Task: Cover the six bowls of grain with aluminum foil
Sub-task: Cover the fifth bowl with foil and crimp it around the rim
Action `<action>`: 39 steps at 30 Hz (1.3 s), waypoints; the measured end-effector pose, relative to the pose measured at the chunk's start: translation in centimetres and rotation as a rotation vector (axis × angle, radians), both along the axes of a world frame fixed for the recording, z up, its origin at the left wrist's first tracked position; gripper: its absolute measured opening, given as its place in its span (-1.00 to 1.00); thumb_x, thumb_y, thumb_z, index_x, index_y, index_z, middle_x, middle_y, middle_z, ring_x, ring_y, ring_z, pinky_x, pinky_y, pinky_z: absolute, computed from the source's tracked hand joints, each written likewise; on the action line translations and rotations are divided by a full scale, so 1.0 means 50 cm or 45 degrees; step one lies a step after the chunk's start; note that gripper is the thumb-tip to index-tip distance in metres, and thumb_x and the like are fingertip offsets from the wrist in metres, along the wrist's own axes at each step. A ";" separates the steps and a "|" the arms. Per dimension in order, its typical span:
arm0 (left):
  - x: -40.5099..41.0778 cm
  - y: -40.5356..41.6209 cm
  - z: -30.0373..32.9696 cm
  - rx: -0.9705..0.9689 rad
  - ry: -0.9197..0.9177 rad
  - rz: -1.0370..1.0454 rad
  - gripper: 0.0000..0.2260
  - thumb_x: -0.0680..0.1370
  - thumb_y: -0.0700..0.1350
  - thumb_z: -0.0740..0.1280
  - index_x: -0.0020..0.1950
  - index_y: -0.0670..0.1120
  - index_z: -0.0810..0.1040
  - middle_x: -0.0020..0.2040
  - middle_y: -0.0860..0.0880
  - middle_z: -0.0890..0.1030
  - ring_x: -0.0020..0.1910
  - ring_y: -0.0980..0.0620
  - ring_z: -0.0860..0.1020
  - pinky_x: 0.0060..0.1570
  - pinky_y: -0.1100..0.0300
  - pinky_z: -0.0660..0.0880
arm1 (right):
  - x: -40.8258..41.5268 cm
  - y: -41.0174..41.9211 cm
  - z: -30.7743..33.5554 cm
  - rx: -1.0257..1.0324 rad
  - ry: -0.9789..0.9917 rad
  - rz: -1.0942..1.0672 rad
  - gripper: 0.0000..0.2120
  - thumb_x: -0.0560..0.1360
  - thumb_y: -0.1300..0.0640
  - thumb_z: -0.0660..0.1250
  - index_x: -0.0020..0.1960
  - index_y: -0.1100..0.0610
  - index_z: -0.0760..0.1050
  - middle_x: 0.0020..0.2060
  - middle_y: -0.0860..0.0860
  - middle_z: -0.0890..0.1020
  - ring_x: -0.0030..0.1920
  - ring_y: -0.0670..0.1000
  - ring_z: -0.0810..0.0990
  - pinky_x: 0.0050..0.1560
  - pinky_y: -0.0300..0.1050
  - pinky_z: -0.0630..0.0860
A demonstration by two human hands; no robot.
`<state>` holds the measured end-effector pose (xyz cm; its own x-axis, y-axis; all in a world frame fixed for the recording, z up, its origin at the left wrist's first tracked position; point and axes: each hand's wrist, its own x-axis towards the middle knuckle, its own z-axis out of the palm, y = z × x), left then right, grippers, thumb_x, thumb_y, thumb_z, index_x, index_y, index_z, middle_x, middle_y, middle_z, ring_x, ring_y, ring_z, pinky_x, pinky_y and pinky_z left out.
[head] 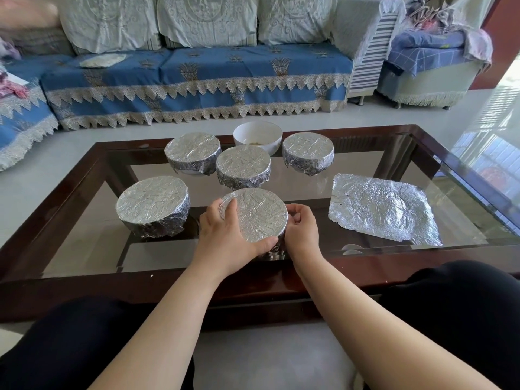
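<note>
the glass desk (380, 164) carries six bowls. a loose crinkled foil sheet (382, 209) lies flat at its right side. five bowls are wrapped; the nearest wrapped bowl (256, 215) sits at the front edge between both hands. the left hand (225, 235) curls round its left rim, the right hand (302, 229) pinches foil at its right side. the bare white bowl (257, 136) at the back is left, likely for that sheet.

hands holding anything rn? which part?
Both hands, left and right, grip the nearest foil-covered bowl by its opposite sides, at the rim.
</note>
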<state>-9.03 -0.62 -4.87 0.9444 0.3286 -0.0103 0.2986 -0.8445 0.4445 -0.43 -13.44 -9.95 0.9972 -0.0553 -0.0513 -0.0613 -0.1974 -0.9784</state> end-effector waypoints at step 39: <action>0.006 -0.021 -0.008 -0.054 -0.082 0.099 0.09 0.26 0.45 0.40 0.59 -0.08 0.05 0.52 -0.12 0.02 0.47 -0.20 0.07 0.46 -0.03 0.12 | -0.107 0.005 -0.014 0.294 -0.129 -0.038 -0.90 0.64 0.20 0.17 0.07 0.01 0.37 0.00 -0.18 0.56 -0.01 -0.26 0.54 -0.02 -0.46 0.42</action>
<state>-8.76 -1.65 -5.25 0.9154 0.4011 0.0342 0.3319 -0.8001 0.4996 -5.80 -13.17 -10.64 0.9959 -0.0835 0.0340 0.0368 0.0329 -0.9988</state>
